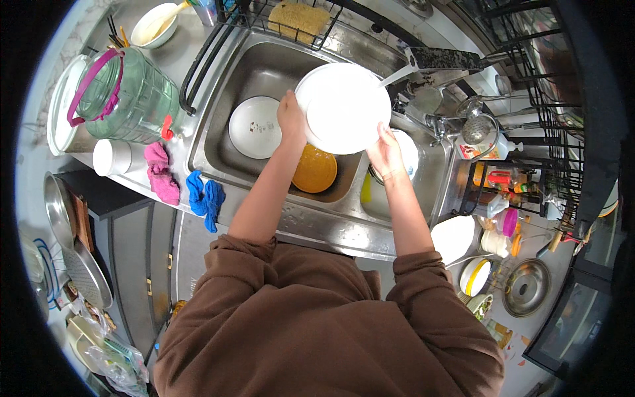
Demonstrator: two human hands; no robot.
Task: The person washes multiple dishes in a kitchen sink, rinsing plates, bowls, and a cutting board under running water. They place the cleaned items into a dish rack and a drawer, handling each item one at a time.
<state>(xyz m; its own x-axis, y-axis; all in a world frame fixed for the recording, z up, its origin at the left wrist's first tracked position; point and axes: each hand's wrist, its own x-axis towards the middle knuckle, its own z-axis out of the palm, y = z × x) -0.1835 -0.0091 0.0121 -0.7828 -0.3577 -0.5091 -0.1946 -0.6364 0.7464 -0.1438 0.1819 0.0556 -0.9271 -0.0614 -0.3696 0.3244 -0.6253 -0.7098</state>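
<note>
Both hands grip a white plate by opposite edges, above the divider of the stainless double sink. My left hand is on its left edge, and my right hand holds the lower right rim. Beside the plate's upper right edge comes the pale end of a faucet spout. In the left basin lie a white plate with small dark marks and a round orange-brown dish. White dishes sit in the right basin, partly hidden by my right hand, near something yellow-green.
Left of the sink stand a large green glass jar, a white cup, a pink cloth and a blue cloth. A black wire rack with a yellow sponge borders the back. Bottles, ladles and a metal lid crowd the right.
</note>
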